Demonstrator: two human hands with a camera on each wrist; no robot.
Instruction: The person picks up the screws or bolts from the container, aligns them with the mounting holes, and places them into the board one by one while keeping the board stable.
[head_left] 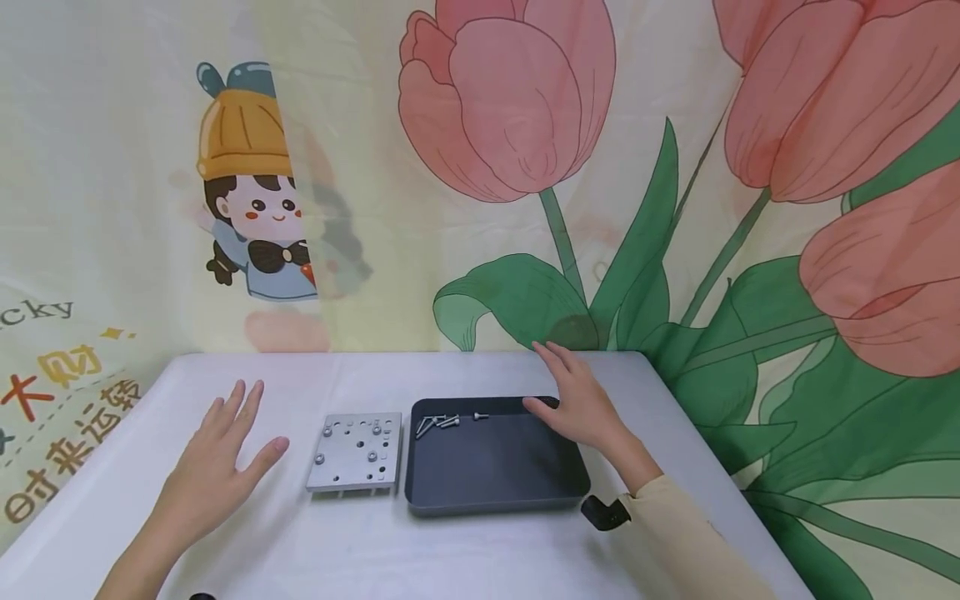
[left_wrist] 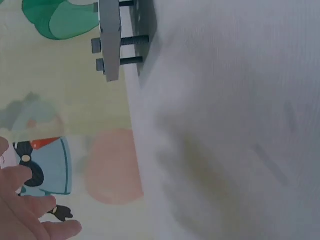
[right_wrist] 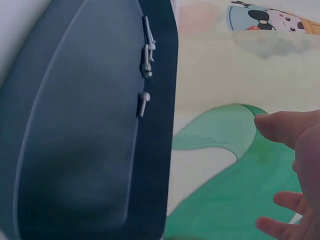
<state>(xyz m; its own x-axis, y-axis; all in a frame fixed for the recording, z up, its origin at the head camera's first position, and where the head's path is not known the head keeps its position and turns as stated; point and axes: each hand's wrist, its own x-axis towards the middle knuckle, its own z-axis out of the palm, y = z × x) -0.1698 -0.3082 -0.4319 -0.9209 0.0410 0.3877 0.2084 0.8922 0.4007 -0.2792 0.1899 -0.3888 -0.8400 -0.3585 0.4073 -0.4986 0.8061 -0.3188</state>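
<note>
My left hand (head_left: pixel 206 479) is raised over the table, left of a silver metal plate (head_left: pixel 352 475), with its fingers straight and nothing held. Holes dot the plate, and several hex socket bolts (head_left: pixel 372 457) stand in it. Seen from the side in the left wrist view, bolt shanks (left_wrist: pixel 134 40) stick out beneath the plate edge (left_wrist: pixel 110 40). Over the right end of a dark grey tray (head_left: pixel 495 467) hovers my right hand (head_left: pixel 581 408), fingers spread and holding nothing. Several loose screws (head_left: pixel 447 422) lie in the tray's back left corner, one screw (head_left: pixel 481 416) apart from them.
The plate and tray stand side by side on a white-covered table (head_left: pixel 480 550). Behind it hangs a printed cloth (head_left: pixel 375 167) with tulips and a cartoon figure. A black strap piece (head_left: pixel 604 513) sits at my right sleeve (head_left: pixel 690 533).
</note>
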